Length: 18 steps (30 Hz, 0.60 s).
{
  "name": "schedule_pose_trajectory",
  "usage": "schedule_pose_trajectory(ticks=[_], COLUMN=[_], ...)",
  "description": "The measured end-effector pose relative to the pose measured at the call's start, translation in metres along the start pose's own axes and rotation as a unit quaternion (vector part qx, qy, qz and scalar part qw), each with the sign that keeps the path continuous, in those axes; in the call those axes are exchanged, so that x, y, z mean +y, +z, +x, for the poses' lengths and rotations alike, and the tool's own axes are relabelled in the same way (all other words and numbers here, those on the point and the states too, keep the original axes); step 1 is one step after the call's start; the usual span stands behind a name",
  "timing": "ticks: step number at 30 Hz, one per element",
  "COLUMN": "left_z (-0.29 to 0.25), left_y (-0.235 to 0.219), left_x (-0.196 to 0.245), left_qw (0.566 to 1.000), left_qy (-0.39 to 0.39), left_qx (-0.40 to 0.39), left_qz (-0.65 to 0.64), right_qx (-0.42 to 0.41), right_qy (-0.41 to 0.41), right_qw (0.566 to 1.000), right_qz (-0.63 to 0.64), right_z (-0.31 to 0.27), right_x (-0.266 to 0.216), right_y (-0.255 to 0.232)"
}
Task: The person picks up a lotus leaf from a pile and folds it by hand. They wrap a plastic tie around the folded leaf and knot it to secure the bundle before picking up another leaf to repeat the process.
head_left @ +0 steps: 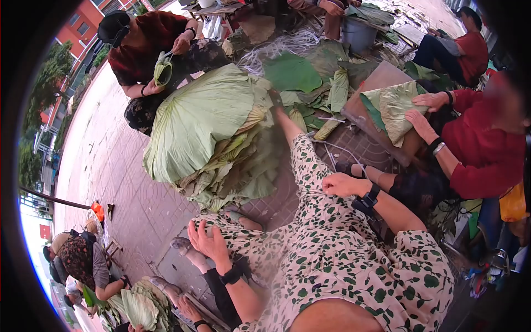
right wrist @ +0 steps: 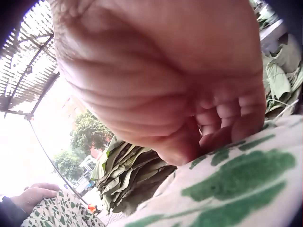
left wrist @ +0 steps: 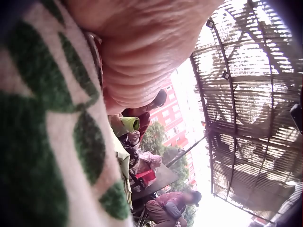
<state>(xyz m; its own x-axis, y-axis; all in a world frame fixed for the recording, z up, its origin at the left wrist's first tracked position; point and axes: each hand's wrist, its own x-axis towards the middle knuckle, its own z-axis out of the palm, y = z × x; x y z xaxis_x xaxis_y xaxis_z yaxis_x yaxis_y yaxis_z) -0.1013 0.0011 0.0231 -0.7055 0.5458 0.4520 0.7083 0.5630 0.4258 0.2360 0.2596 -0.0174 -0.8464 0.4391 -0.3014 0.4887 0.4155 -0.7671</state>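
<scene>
My left hand (head_left: 209, 242) rests on the leaf-print cloth (head_left: 354, 249) over my left knee, fingers relaxed and nothing in them. On the cloth over the other thigh lies my right hand (head_left: 344, 185). Its fingers (right wrist: 227, 113) are loosely curled, thumb and fingertips down at the fabric, and no object shows in it. A tall pile of large pale-green dried leaves (head_left: 202, 119) stands in front of my knees. The left wrist view shows mostly the heel of the left hand (left wrist: 142, 52) close up against the cloth; its fingers are hidden there.
Opposite, a seated person (head_left: 152, 33) holds a rolled leaf (head_left: 163, 72). At right, a person in red (head_left: 487, 138) spreads leaves (head_left: 401, 108) on a board (head_left: 354, 108). Loose green leaves (head_left: 293, 72), white strips (head_left: 276, 50) and a grey bucket (head_left: 359, 36) lie beyond. More leaf workers sit lower left.
</scene>
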Motion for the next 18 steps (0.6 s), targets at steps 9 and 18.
schedule_pose_trajectory(ticks=[9, 18], left_z=[-0.005, -0.018], left_y=[-0.001, -0.008], left_x=[-0.008, -0.016], left_qw=[1.0, 0.999], left_qy=[-0.015, -0.04], left_qx=[-0.003, 0.011], left_qz=[-0.006, -0.003], right_qx=[0.011, 0.021], right_qy=[0.09, 0.153], right_qw=[0.99, 0.963], right_qz=[0.109, 0.221], right_z=[-0.017, 0.027], right_x=[-0.005, 0.029], right_y=[0.005, -0.029])
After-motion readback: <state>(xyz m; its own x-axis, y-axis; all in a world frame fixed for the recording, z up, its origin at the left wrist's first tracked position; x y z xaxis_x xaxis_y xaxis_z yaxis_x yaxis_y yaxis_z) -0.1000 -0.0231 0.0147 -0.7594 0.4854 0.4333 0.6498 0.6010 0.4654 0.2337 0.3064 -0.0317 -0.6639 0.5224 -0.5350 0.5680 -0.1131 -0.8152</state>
